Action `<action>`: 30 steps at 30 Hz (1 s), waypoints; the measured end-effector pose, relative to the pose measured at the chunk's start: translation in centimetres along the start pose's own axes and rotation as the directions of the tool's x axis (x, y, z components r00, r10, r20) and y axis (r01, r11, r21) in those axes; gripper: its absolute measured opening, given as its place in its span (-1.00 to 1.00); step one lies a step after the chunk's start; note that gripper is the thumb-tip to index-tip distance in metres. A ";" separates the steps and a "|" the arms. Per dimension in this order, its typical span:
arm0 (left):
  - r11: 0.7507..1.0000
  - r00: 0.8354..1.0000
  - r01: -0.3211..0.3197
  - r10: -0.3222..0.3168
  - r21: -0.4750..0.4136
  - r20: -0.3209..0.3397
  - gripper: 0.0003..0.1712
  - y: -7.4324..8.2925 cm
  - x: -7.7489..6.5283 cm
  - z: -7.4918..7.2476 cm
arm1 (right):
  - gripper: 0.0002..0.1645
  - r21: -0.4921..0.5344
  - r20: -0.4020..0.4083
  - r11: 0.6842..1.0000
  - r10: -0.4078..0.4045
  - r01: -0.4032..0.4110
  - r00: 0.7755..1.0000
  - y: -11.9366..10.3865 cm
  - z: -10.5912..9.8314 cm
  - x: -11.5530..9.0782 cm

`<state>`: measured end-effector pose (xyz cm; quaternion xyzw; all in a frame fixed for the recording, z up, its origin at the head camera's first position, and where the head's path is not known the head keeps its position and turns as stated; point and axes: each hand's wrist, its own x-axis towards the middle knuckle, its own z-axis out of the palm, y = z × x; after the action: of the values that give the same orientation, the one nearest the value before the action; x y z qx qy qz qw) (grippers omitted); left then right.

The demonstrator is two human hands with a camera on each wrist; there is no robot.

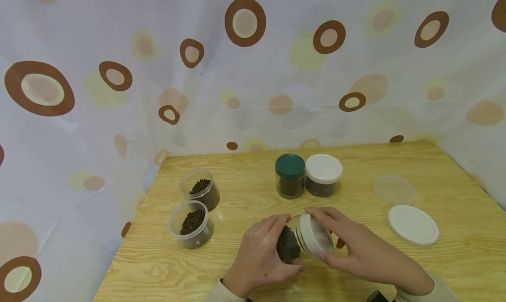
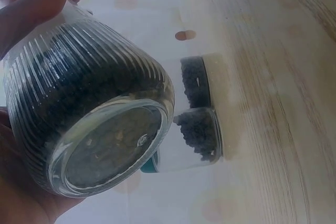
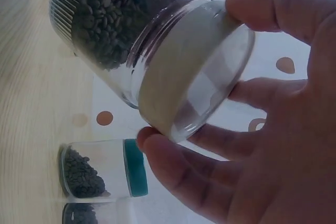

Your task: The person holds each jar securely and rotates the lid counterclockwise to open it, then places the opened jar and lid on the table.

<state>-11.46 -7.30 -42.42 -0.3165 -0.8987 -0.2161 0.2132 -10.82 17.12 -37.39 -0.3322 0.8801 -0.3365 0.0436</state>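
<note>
Jar (image 1: 289,245) apart frm tubs (image 1: 194,241), R fingers (image 3: 170,163) @lid-edge (image 3: 176,69)

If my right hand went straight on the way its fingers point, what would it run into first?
The jar, whose white lid your right hand grips. Beyond that, probably your left hand, which holds the jar's body, though depth is hard to judge.

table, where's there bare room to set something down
The table is bare between the open tubs and the green-lidded jar, left of the left hand in front of the tubs, and between the white-lidded jar and the clear disc. Crowded: around the held jar and right hand, between the standing jars, and between disc and white lid.
</note>
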 end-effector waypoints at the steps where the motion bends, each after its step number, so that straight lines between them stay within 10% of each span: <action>1: 1.000 1.000 0.001 -0.001 0.002 0.001 0.08 0.0 0.0 0.0 | -0.12 -0.016 -0.007 1.000 -0.018 0.018 1.000 0.0 0.0 0.0; 13: 0.999 0.999 0.033 -0.033 -0.037 0.013 0.09 0.0 0.0 -0.1 | 0.00 -0.074 -0.094 0.997 -0.009 0.002 0.996 0.1 0.3 -0.1; 30: 1.000 1.000 0.012 -0.013 -0.022 -0.011 0.08 -0.1 -0.2 0.0 | 0.07 0.050 -0.019 0.996 0.074 -0.073 0.997 0.5 0.3 -0.1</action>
<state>-11.38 -7.47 -42.51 -0.3119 -0.8970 -0.2291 0.2135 -10.96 17.30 -37.90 -0.2951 0.8834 -0.3598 0.0551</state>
